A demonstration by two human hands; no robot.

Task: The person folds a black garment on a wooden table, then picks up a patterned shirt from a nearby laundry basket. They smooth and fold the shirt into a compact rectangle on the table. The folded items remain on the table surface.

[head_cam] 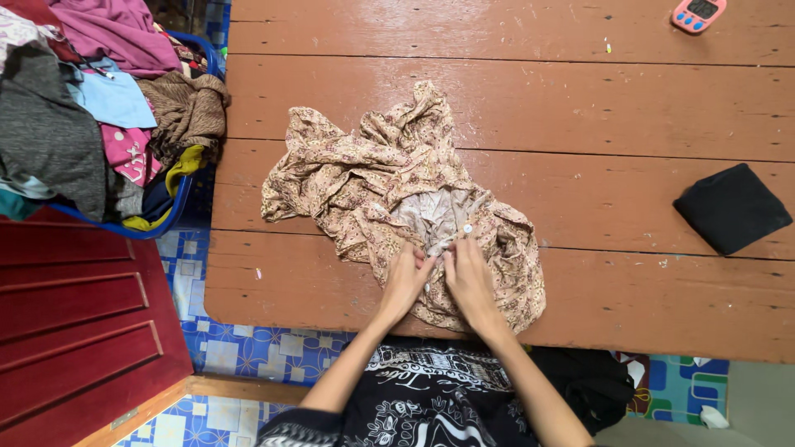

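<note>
A crumpled beige garment with a small floral print (389, 178) lies on a brown wooden table (580, 108). Its paler inside and a row of white buttons show near the middle. My left hand (406, 281) and my right hand (468, 277) rest side by side on the garment's near part, fingers pinching the fabric along the button strip. Both forearms reach in from the table's near edge.
A blue basket (178, 203) heaped with mixed clothes stands left of the table. A folded black cloth (731, 207) lies at the right. A small pink timer (698, 12) sits at the far right corner. A red wooden door panel (74, 314) is at lower left.
</note>
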